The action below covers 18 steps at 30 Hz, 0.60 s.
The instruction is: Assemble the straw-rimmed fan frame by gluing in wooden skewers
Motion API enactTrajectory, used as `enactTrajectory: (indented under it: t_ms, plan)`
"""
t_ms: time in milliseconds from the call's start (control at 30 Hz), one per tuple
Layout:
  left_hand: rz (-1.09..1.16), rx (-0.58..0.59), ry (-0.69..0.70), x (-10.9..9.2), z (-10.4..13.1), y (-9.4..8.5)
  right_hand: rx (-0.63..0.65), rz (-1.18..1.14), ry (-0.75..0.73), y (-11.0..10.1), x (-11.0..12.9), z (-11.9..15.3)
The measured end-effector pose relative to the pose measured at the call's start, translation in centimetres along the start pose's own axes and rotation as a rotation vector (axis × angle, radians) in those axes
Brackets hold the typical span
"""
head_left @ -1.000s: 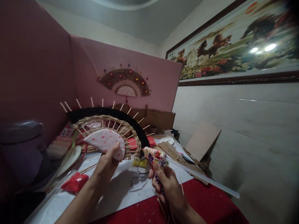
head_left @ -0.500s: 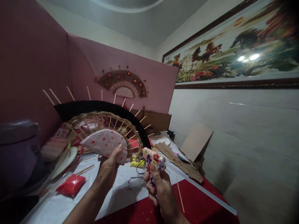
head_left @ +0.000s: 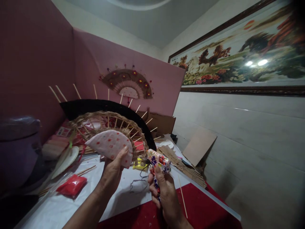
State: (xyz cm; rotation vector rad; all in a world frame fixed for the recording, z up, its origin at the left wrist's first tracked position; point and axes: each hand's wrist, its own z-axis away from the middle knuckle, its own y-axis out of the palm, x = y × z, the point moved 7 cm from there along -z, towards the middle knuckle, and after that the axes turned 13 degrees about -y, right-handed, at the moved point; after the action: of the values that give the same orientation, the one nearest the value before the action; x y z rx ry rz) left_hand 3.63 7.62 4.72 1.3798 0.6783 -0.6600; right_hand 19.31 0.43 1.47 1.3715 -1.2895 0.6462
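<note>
My left hand [head_left: 114,171] grips a half-round fan [head_left: 109,144] by its white, red-dotted base, thumb on the front. Braided brown cord borders the base, thin wooden sticks radiate outward, and a black band [head_left: 100,106] crosses them with the stick tips poking past it. My right hand [head_left: 164,187] is wrapped round the handle of a flower-patterned glue gun [head_left: 158,160]. Its nozzle end is at the lower right end of the fan's cord and black band; whether it touches cannot be made out. The fingers behind the fan are hidden.
A finished-looking fan [head_left: 128,84] hangs on the pink panel behind. On the table lie a red packet [head_left: 72,186], a yellow packet [head_left: 140,163], a white plate [head_left: 66,162], torn cardboard [head_left: 181,165] and a loose stick [head_left: 183,197]. A purple bin [head_left: 19,152] stands at left.
The view has shifted slightly, so the background sits a little further right. The fan and glue gun stay in my hands, nearly in the same pose.
</note>
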Motion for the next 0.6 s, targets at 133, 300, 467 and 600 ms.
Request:
enactTrajectory:
  t_ms: [133,300,467,600]
  plan:
    - [0.013,0.024,-0.001,0.00,0.13,0.07,0.000,0.016,-0.011,-0.09,-0.10,-0.15]
    - [0.007,0.028,0.005,-0.03,0.06,0.11,0.021,0.017,-0.005,-0.22,-0.59,-0.34]
    - [0.023,0.032,-0.011,0.09,0.14,0.14,0.014,0.010,-0.008,-0.30,-0.85,-0.39]
    - [0.044,0.045,-0.021,0.23,0.17,0.12,0.013,0.016,-0.023,-0.24,-0.78,-0.49]
